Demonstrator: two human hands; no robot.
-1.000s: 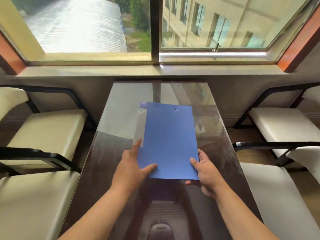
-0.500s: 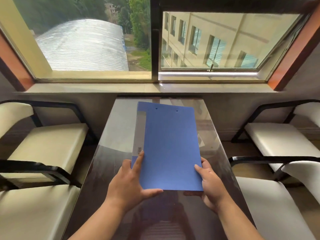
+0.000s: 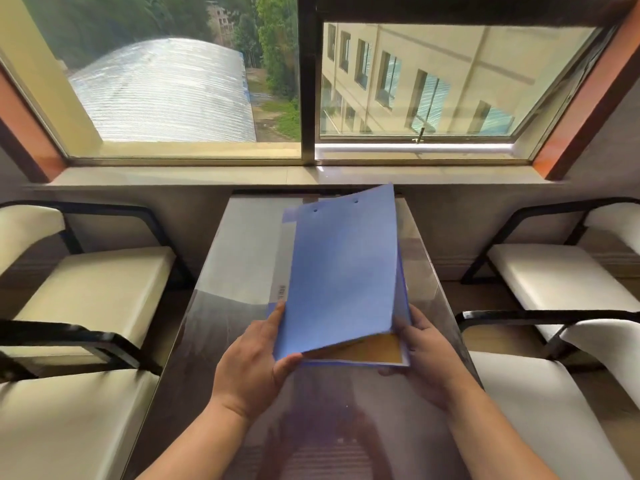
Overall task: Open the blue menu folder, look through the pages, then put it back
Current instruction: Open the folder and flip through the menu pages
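The blue menu folder [image 3: 341,271] is held above the glass table [image 3: 242,258], partly open, its front cover raised along the right edge. A yellow-orange page [image 3: 372,349] shows inside at the near end. My left hand [image 3: 256,362] pinches the cover's near left corner, thumb on top. My right hand [image 3: 427,351] grips the folder's lower right edge from below, with fingers between cover and page.
Cream cushioned chairs with black arms stand on both sides: left [image 3: 90,296] and right [image 3: 561,282]. A stone window sill [image 3: 294,174] runs beyond the table's far end, under a wide window.
The folder has come up off the table toward me, and its cover has lifted open on the right side, baring the yellow page. Both hands rose with it.
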